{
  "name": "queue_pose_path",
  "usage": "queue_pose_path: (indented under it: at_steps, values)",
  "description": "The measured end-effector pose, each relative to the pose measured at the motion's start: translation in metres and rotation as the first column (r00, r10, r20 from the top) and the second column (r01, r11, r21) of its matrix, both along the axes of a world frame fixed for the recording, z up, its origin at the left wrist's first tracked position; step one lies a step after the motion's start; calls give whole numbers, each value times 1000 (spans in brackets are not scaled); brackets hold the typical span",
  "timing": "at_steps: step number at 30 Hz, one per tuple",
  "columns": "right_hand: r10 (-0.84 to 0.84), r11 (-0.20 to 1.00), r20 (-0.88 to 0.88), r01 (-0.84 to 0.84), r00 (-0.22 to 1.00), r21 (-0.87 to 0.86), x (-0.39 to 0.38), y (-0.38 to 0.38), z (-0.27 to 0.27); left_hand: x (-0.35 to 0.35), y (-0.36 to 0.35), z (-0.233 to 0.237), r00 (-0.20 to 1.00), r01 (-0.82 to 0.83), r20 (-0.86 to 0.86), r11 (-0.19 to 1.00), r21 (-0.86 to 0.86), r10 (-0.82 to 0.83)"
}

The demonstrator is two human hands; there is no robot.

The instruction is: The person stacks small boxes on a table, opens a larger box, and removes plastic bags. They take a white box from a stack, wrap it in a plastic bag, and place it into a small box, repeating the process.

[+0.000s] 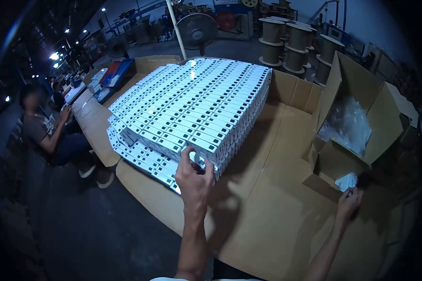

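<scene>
Rows of white pieces with small black squares form a large stack (187, 103) on the cardboard-covered table. At the stack's near corner is my left hand (195, 175), its thumb and fingers bent around the end of a white piece (197, 156). To the right, my right hand (350, 200) has its fingers closed on a small white item (347, 181) wrapped in clear plastic, at the edge of a small open cardboard box (335, 164). The fingertips of my right hand are partly hidden.
A larger carton (375, 107) holds clear plastic bags (349, 124) at the right. Blue and red trays (115, 77) lie at the far left. A seated person (47, 126) is left of the table. Cable spools (297, 37) and a fan (195, 30) stand behind.
</scene>
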State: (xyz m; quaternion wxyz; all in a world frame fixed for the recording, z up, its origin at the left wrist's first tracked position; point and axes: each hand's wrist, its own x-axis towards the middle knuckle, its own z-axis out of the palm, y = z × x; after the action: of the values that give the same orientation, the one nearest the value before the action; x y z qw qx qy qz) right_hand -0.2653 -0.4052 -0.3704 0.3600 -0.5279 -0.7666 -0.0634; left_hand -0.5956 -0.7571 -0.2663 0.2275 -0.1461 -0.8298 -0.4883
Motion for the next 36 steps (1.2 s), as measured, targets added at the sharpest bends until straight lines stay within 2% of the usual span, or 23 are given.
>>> queue_pose_path:
  at_steps: [3, 4, 7, 8, 9, 11, 12, 13, 14, 15, 16, 18, 19, 21, 22, 23, 24, 25, 26, 29, 30, 34, 36]
  values:
    - [68, 995, -108, -75, 992, -64, -3, -11, 4, 0, -7, -3, 999, -3, -40, 998, -65, 0]
    - [96, 985, -79, -107, 992, -138, 1, -4, -2, 2, -10, -4, 998, -1, -59, 996, -85, -5]
    - [2, 989, 50, -10, 999, 147, -14, -40, 25, 19, -21, 11, 999, 39, -8, 999, 29, -39]
    - [-66, 986, 85, 52, 994, 158, -17, -52, 36, 29, -26, 17, 997, 70, 31, 991, 114, -74]
    - [33, 994, -22, -31, 999, 102, -21, -68, 48, 41, -33, 24, 983, 130, 103, 970, 205, -153]
    - [197, 980, -255, -200, 947, 17, -25, -96, 64, 67, -41, 28, 952, 236, 80, 873, 428, -297]
    - [352, 926, -338, -378, 872, -9, -23, -103, 58, 75, -48, 18, 933, 268, 112, 869, 417, -342]
    - [386, 788, -565, -579, 729, -209, -28, -124, 59, 89, -40, 18, 902, 336, 59, 782, 525, -427]
    - [317, 573, -766, -757, 559, -316, -34, -147, 62, 102, -29, 16, 843, 405, 47, 689, 601, -536]
    - [253, 247, -896, -920, 364, -304, -36, -157, 54, 114, -19, 11, 767, 459, 28, 578, 675, -641]
    - [147, 2, -977, -988, 155, -157, -41, -175, 50, 125, -11, -3, 718, 458, 90, 567, 685, -690]
    - [75, -113, -995, -991, 70, -78, -49, -196, 59, 153, 17, -16, 571, 484, 130, 460, 744, -810]
    - [75, -92, -992, -989, 106, -113, -46, -192, 52, 164, 28, -30, 499, 473, 158, 421, 774, -852]
    - [62, -80, -984, -982, 169, -174, -45, -179, 31, 176, 50, -57, 514, 603, 191, 511, 612, -836]
    - [95, 32, -978, -983, 185, -182, -45, -174, 34, 181, 57, -62, 480, 602, 274, 540, 589, -833]
    - [116, 66, -966, -973, 229, -223, -37, -163, 29, 185, 66, -69, 449, 601, 353, 569, 561, -821]
    - [134, 97, -953, -960, 273, -262, -27, -150, 19, 176, 73, -79, 597, 707, 302, 666, 239, -743]
    - [149, 123, -936, -945, 318, -302, -17, -139, 14, 165, 84, -76, 714, 698, 99, 715, -23, -694]
    - [110, 113, -929, -933, 353, -341, -7, -131, 12, 157, 93, -76, 709, 702, 114, 711, -29, -696]
    - [53, 75, -951, -951, 305, -301, 6, -117, -2, 136, 137, -53, 716, 698, 90, 708, -109, -692]
    - [36, 87, -970, -968, 239, -235, 5, -117, -5, 133, 163, -36, 711, 687, -74, 713, -141, -700]
    - [-54, 47, -972, -972, 228, -230, 4, -120, -17, 134, 277, 40, 528, 778, -200, 564, -277, -825]
    - [-89, -7, -970, -974, 225, -225, 7, -120, -18, 135, 345, 59, 362, 853, -199, 410, -325, -911]
